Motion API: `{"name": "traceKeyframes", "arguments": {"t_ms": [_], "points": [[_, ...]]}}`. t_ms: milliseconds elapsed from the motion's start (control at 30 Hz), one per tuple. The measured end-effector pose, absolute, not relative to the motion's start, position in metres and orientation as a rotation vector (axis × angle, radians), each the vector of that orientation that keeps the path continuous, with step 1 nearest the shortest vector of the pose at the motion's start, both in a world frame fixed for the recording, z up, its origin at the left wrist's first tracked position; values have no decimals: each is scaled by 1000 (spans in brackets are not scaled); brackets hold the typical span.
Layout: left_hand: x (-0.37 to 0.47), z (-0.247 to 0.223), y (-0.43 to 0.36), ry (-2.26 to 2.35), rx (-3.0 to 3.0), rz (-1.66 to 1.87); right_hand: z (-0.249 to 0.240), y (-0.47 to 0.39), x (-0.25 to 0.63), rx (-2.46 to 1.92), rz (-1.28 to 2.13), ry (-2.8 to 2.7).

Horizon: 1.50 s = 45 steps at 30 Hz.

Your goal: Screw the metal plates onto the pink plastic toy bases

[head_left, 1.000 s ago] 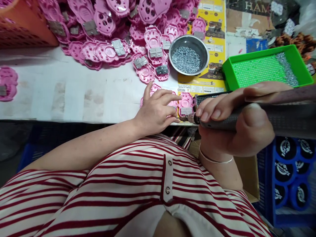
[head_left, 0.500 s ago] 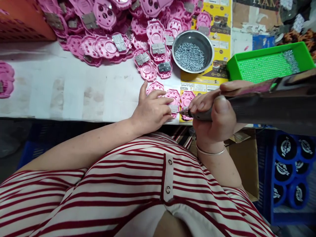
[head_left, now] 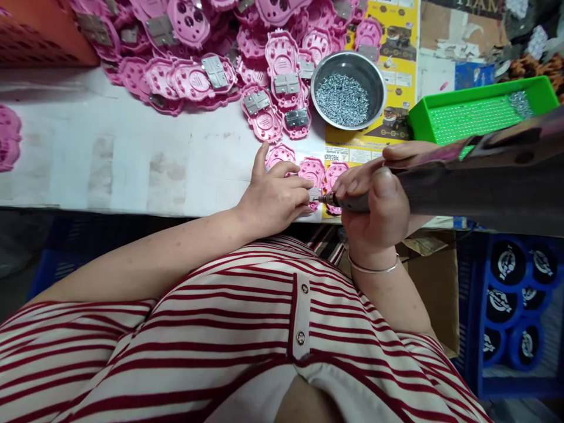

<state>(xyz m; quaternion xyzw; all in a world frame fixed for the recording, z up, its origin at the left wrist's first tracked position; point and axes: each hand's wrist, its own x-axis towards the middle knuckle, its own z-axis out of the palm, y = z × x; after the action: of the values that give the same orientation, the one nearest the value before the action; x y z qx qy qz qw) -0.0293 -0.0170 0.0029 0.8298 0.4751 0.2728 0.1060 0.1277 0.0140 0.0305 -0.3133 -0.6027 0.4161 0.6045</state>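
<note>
My right hand (head_left: pixel 376 202) is wrapped round a dark electric screwdriver (head_left: pixel 467 188) lying level, its bit pointing left. The bit tip meets the metal plate on a pink plastic part (head_left: pixel 312 170) near the table's front edge. My left hand (head_left: pixel 277 194) rests with fingers spread, fingertips on that part and its plate. Another pink part (head_left: pixel 282 154) lies partly under the left fingers, and a third (head_left: pixel 335 173) sits to the right, partly behind the right fingers. Beyond them stands a metal bowl (head_left: pixel 348 91) of small screws.
Many pink parts with metal plates (head_left: pixel 194 79) are heaped at the back. An orange basket (head_left: pixel 44 35) stands back left, a green tray (head_left: pixel 480 111) with a few screws at right. Below right is a blue crate (head_left: pixel 520 385) with round black-and-blue items.
The screwdriver and my right hand have moved slightly left, bringing the bit further over the metal plate. My left hand has barely moved. The whole view has shifted a little.
</note>
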Motion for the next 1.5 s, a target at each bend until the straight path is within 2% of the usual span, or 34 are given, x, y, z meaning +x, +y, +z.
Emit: {"name": "traceKeyframes", "arguments": {"t_ms": [133, 300, 633, 1033, 1267, 1500], "points": [[-31, 2, -18, 1420, 2444, 879, 51, 10, 122, -526, 867, -1349], [-37, 11, -20, 1453, 2447, 1017, 80, 5, 126, -479, 885, -1384], [-33, 21, -26, 1391, 2446, 961, 104, -2, 130, -536, 1044, -1333], [-35, 16, -26, 1370, 2477, 855, 100, 0, 130, -462, 1002, -1339], [-29, 14, -25, 1360, 2380, 932, 98, 2, 129, -434, 942, -1451], [-30, 12, -23, 1421, 2320, 900, 77, 7, 126, -407, 844, -1347]]}}
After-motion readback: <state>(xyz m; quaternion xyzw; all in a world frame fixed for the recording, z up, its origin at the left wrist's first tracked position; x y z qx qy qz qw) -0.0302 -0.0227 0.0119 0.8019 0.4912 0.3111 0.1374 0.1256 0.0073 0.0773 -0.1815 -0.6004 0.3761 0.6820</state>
